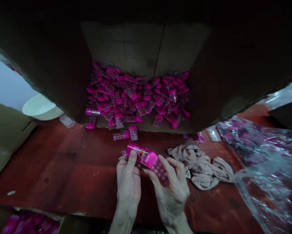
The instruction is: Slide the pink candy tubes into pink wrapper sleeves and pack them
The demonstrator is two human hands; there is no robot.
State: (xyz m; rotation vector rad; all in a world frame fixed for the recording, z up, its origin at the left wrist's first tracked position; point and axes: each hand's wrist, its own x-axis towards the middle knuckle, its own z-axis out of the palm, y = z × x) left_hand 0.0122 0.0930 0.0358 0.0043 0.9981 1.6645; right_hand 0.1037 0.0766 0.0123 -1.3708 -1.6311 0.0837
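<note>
Over the front of the red table, my left hand (129, 177) grips a shiny printed pink sleeve (137, 152), its thumb lying on top. My right hand (171, 185) pinches a clear candy container (160, 169) filled with round pink candies. The container's pink cap end sits in the mouth of the sleeve, while its clear end sticks out toward my right hand. Fingers hide the undersides of both. Just beyond my hands, two similar pink-capped containers (133, 132) lie on the table.
A big cardboard box (146, 48) lies on its side, holding many pink-capped containers (141, 97). Right are a crumpled cloth (202, 165) and a clear plastic bag (270, 162) with pink pieces. A white bowl (42, 109) stands left. Pink packets (30, 224) fill a box at lower left.
</note>
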